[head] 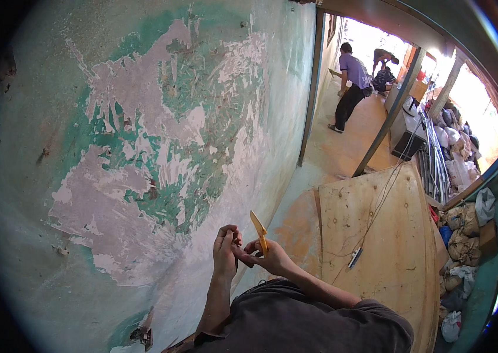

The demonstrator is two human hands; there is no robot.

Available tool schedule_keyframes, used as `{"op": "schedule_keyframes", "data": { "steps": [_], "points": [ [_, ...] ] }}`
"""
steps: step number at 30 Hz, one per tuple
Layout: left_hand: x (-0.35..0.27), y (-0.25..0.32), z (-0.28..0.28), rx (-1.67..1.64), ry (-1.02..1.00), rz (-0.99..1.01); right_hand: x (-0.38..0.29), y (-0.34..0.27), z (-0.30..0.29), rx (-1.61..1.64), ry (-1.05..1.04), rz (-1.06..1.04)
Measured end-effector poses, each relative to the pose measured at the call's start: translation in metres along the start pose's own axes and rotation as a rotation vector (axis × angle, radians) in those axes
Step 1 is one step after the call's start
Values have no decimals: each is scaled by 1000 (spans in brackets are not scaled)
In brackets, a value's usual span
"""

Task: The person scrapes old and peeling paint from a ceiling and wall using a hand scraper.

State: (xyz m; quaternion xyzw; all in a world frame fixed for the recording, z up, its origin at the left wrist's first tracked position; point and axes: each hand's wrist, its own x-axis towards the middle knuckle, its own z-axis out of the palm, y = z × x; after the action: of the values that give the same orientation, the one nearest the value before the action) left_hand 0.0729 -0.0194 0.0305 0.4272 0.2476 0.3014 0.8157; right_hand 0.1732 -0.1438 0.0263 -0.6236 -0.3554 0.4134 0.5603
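Observation:
My right hand is closed around the yellow handle of a putty knife, whose blade points up and away from me. My left hand is raised close beside it, its fingers curled; the fingers of the two hands meet or nearly meet. Whether the left holds anything is hidden. Left of both hands stands a wall with old pale green paint, darker green areas and uneven patches of pale grey-white filler. Near the wall's lower edge, a damaged electrical box or fitting shows.
A plywood sheet lies at right, with cables and a power strip on it. Filled bags line the far right. Beyond a wooden post, a person in a purple shirt and other people are on the floor area.

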Motion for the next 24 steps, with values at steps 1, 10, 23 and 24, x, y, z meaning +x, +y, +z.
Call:
{"op": "schedule_keyframes", "data": {
  "steps": [1, 10, 23, 24],
  "points": [
    [0, 1, 1, 50, 13, 8, -1, 1, 0, 4, 33, -23],
    [-9, 2, 16, 11, -118, -28, -9, -4, -1, 115, 89, -22],
    [-27, 3, 1, 222, -180, -42, -8, -4, -26, 133, 245, -40],
    [-28, 3, -3, 224, -176, -39, -9, -4, -25, 153, 218, -39]
  ]
}}
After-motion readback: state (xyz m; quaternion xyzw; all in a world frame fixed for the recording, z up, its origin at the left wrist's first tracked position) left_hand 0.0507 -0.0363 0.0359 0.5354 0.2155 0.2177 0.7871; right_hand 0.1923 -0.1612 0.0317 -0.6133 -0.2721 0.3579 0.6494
